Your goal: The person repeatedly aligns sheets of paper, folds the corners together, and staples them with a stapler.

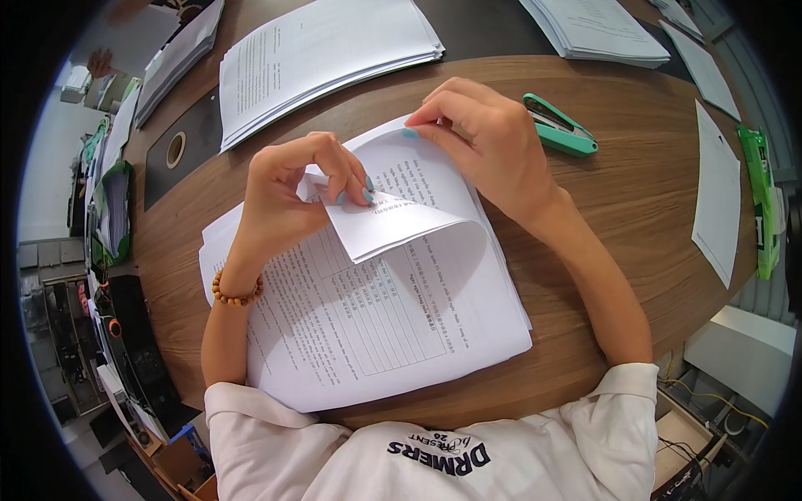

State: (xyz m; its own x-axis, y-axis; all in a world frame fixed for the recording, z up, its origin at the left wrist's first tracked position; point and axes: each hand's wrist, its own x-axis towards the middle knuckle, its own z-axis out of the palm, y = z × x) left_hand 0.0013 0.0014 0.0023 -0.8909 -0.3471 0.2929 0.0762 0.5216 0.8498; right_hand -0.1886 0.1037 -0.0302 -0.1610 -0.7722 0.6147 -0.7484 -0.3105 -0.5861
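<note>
Paper (309,309) sits in a loose stack on the surface (635,275), directly under my camera. I have the left hand (288,179) closed in a pinch on a curled-over flap (409,227) of top sheets, while the right hand (493,134) grips the stack's far edge between thumb and finger. Uneven pulling between those two grips could, I judge, crease or tear the flap. Too slack a pinch could let pages spring back and slide, since the edges sit unsquared. If I swung the right hand wide, it could knock the green stapler (561,129) just beside it.

The pages carry dense lines and a ruled grid (368,321), probably in two scripts, though they look too small for me to read reliably. On the white shirt (334,459), upside down, I make out "DRMERS" and "PRESENT".
</note>
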